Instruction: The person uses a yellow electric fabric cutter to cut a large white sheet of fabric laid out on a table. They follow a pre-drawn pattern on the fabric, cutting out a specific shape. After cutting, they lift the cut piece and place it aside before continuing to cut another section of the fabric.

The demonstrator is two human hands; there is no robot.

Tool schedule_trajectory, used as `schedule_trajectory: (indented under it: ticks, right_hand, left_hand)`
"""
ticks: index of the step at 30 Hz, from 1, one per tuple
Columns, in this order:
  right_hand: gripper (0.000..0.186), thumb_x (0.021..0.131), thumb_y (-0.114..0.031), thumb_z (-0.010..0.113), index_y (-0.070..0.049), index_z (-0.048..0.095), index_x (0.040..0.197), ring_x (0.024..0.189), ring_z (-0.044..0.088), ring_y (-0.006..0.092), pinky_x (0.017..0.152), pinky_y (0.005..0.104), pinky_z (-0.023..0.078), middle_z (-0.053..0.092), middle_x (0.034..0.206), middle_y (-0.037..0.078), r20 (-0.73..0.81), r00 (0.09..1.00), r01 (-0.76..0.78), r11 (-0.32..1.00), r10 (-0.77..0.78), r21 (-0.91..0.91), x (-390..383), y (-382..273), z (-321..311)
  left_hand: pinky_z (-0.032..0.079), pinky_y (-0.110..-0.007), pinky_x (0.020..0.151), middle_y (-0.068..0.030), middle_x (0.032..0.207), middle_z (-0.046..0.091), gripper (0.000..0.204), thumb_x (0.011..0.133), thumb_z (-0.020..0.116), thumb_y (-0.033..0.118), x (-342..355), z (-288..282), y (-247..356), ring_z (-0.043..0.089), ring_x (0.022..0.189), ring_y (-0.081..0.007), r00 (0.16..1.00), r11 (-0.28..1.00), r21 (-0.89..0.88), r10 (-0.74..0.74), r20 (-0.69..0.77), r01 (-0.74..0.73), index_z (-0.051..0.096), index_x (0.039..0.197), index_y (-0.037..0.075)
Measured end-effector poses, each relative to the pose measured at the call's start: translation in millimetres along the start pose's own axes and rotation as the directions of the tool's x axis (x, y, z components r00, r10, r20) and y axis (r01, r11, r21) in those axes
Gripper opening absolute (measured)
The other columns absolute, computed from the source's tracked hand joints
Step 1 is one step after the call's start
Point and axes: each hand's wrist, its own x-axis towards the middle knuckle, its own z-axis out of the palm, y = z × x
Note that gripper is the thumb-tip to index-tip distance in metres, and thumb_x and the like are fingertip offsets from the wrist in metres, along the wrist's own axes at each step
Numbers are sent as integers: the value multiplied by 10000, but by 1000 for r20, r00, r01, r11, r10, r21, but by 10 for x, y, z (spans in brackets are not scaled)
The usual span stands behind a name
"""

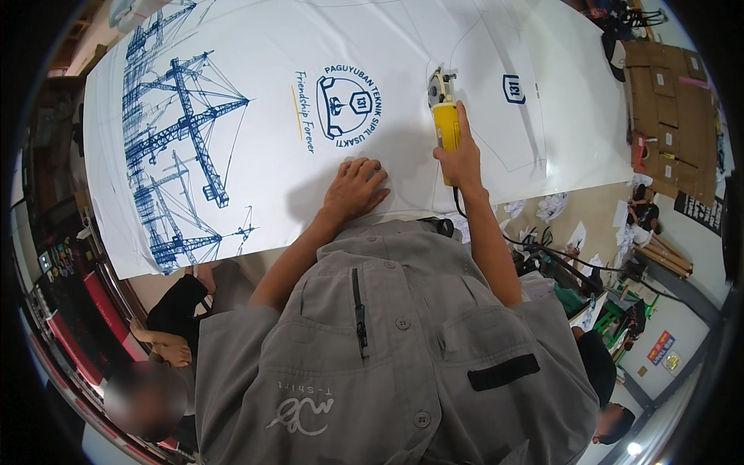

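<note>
White fabric [403, 39] is spread across the table in front of me. Blue crane drawings [190, 124] cover its left part, a round blue emblem [349, 107] lies near the middle, and a small badge print [513, 89] is at the right. My right hand [463, 159] is wrapped around the yellow body of a handheld electric fabric cutter [446, 124], its metal head pointing away from me over the fabric. Thin outlines run across the cloth around the cutter. My left hand [355, 188] rests palm down on the fabric below the emblem, fingers slightly bent, holding nothing.
A black cable [554, 252] trails from the cutter off to the right. Fabric scraps [552, 206] litter the floor there, near cardboard sheets [668, 116]. One person [167, 349] sits at the lower left with crossed forearms; another in dark clothing [601, 372] is behind on the right.
</note>
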Motion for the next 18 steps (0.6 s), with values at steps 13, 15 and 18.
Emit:
schedule_trajectory:
  ticks: [13,15,18]
  right_hand:
    - [1107,693,-71,689,-182,223,1691,1165,668,389,1001,405,538,560,1481,262,-134,989,-45,992,61,122,505,-256,253]
    - [1112,694,-71,695,-182,218,1693,1189,657,381,1011,400,534,537,1505,257,-147,982,-100,988,117,120,565,-344,277]
    - [1119,693,-69,703,-181,213,1694,1215,644,375,1022,396,529,527,1519,246,-165,974,-137,985,153,105,663,-435,275]
  left_hand:
    - [395,-516,1106,-85,1324,557,365,944,735,382,-18,5,-26,501,1317,-314,998,999,-10,40,-39,-40,642,1200,138]
    - [395,-517,1106,-85,1323,558,359,946,733,379,-16,23,-23,499,1318,-314,999,999,-16,34,-28,-34,642,1196,138]
    - [397,-515,1103,-84,1320,562,352,951,728,379,-12,45,-31,497,1320,-315,998,999,-9,34,-44,-34,642,1192,137]
